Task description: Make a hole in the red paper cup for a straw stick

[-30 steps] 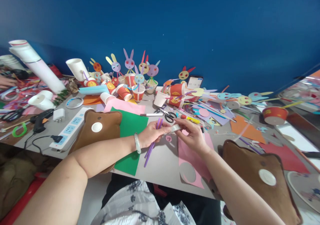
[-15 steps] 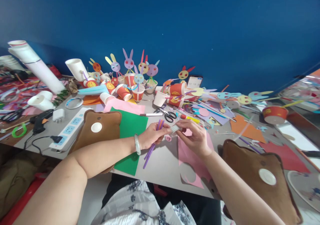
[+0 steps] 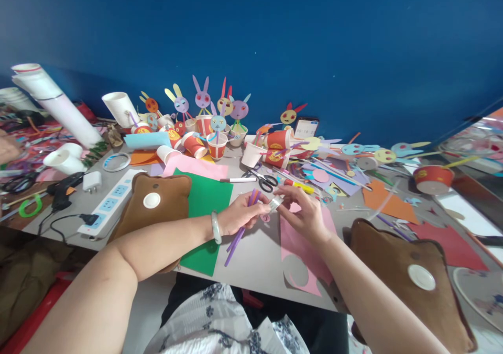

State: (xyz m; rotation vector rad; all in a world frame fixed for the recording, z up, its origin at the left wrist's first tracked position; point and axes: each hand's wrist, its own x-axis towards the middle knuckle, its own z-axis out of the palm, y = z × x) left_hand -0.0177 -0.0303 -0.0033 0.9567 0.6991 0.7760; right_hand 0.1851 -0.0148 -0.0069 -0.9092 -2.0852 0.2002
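Note:
My left hand (image 3: 242, 212), wearing a pale bangle (image 3: 216, 227), is closed round several purple sticks (image 3: 236, 245) that look like straws, with an orange one among them. Its thumb and fingertips also pinch one side of what looks like a small roll of clear tape (image 3: 276, 202). At the roll's other side are the thumb and fingers of my right hand (image 3: 302, 210), curled round its edge. Just below the roll lies a small pink paper piece (image 3: 265, 218), partly hidden. Black-handled scissors (image 3: 267, 182) and a yellow-and-red glue stick or marker (image 3: 298, 187) lie beyond my hands.
Green paper (image 3: 204, 197) and a brown cushion-like pad (image 3: 161, 199) lie left; pink paper (image 3: 314, 270) and another brown pad (image 3: 396, 260) lie right. Paper rabbits on cups (image 3: 217, 145) line the wall. A power strip (image 3: 110, 199) and glue gun (image 3: 65, 189) are far left.
The clear roll has turned and tilted slightly between my fingers. My right hand's fingers have shifted a little around it. At the far left edge, another person's hand has come into view.

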